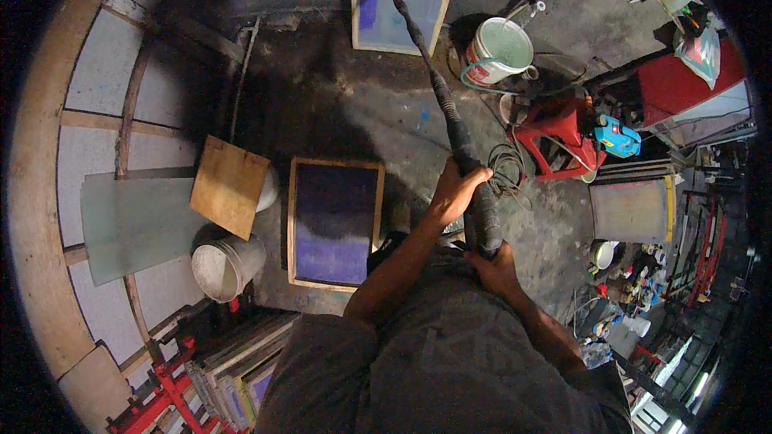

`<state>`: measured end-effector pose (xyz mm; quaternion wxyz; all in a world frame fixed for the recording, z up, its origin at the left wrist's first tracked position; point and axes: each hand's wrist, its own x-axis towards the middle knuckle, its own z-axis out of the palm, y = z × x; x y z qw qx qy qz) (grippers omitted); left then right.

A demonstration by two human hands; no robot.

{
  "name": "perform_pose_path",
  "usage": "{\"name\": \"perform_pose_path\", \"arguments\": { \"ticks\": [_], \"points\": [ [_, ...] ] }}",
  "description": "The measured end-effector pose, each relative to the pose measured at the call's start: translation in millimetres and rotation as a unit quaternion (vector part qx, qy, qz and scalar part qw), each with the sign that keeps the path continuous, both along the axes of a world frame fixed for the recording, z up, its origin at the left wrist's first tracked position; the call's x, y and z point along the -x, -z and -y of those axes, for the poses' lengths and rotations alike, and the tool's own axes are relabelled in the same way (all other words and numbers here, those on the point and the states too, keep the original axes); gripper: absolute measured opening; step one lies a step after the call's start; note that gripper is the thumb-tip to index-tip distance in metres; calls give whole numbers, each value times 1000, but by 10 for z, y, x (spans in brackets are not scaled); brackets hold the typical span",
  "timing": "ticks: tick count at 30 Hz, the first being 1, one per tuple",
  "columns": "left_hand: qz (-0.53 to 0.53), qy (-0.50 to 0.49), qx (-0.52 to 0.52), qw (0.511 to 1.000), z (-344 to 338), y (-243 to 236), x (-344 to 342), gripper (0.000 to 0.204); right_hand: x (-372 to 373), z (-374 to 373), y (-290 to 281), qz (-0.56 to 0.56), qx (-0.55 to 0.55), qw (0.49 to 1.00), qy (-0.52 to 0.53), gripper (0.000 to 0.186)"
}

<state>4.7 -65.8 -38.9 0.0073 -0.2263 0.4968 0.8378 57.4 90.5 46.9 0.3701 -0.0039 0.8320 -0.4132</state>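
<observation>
A long black pressure washer wand [452,116] slants away from my body, its nozzle pointing at an upright screen printing frame. My left hand [458,191] wraps round the wand's thick middle from the left. Lower down, close to my waist, my right hand [494,268] grips its handle end; some of those fingers are hidden. The far screen printing frame [434,4] has a pale wooden border and grey mesh with a purple patch on its left. Another screen printing frame [335,225] with purple mesh, its upper half in shadow, is left of my left forearm.
A white bucket [500,50] with a hose stands right of the far frame. A blue machine [618,137] sits beside a red stool [555,141], near a coiled hose [507,170]. At left are a wooden board [230,186], a tipped white bucket [228,268] and stacked frames [233,374].
</observation>
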Motion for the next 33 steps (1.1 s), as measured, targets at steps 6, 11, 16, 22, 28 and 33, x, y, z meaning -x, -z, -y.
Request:
{"name": "perform_pose_path", "arguments": {
  "ticks": [6, 11, 16, 22, 28, 33],
  "points": [
    [2, -26, -35, 999, 21, -226, -21, 55, -49, 22, -24, -2, -3, 1000, 29, 29],
    [2, -11, -28, 1000, 21, -37, -25, 60, -12, 74, -117, -27, -19, 999, -8, 28],
    [3, -7, -14, 1000, 23, -160, -26, 62, -67, 13, 22, -17, 20, 1000, 17, 28],
    [9, 8, 27, 1000, 6, -47, -7, 62, -47, 8, -42, -5, 6, 1000, 19, 31],
    [16, 3, 39, 999, 8, -197, -15, 62, -71, 36, -83, -11, 39, 998, 37, 30],
    [-5, -10, 7, 1000, -11, -117, -19, 61, -45, -73, 62, -11, 10, 1000, 5, 28]
  ]
}}
